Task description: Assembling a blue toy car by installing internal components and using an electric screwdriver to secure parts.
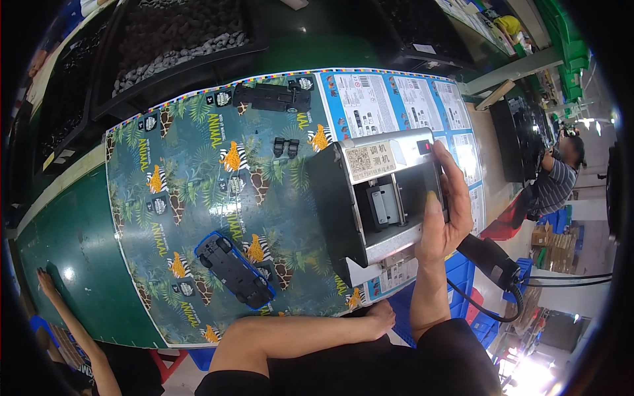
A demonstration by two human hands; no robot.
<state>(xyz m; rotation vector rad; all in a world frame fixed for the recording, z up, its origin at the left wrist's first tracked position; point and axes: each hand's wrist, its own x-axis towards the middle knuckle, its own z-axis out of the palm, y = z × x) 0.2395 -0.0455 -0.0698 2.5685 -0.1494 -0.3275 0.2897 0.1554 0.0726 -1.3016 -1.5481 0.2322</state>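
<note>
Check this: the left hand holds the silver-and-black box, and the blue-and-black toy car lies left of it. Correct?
Not quite: in the head view, the right hand holds the silver-and-black box. The blue-and-black toy car lies left of it.

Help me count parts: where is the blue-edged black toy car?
The car lies low, left of centre in the head view, on the green jungle-print sheet, beyond the person's left forearm.

Black bin (191, 71) of dark pieces (178, 30), upper left — cardboard boxes (566, 247) and striped-shirt person (556, 179), far right
</note>
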